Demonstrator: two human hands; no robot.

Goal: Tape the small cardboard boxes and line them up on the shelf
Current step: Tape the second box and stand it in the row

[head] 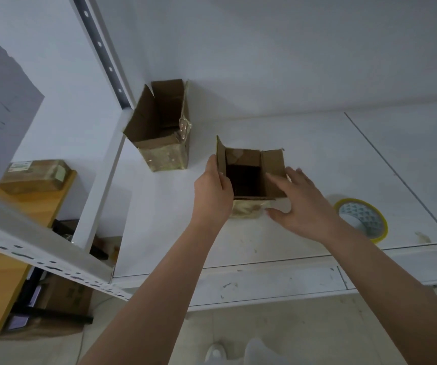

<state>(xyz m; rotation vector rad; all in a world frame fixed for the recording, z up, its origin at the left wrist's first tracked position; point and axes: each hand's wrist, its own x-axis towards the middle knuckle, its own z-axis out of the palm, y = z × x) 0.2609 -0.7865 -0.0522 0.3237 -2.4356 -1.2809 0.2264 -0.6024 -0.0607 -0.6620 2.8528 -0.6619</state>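
An open-topped small brown cardboard box [251,177] stands mid-shelf on the white shelf board [317,159], flaps up. The left hand [212,196] grips its left wall, fingers curled; the right hand [299,204] rests spread, fingers wide, on its right side. A taller open taped cardboard box [159,127] stands back-left against the white slotted upright [101,48]. A yellow-edged tape roll [361,218] lies near the front edge, right. No writing is legible.

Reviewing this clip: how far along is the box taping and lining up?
Done: both boxes show glossy tape on their sides. In hand: the left hand and right hand hold the near box, top flaps open. Left: the far box is open too; the tape roll lies unused.
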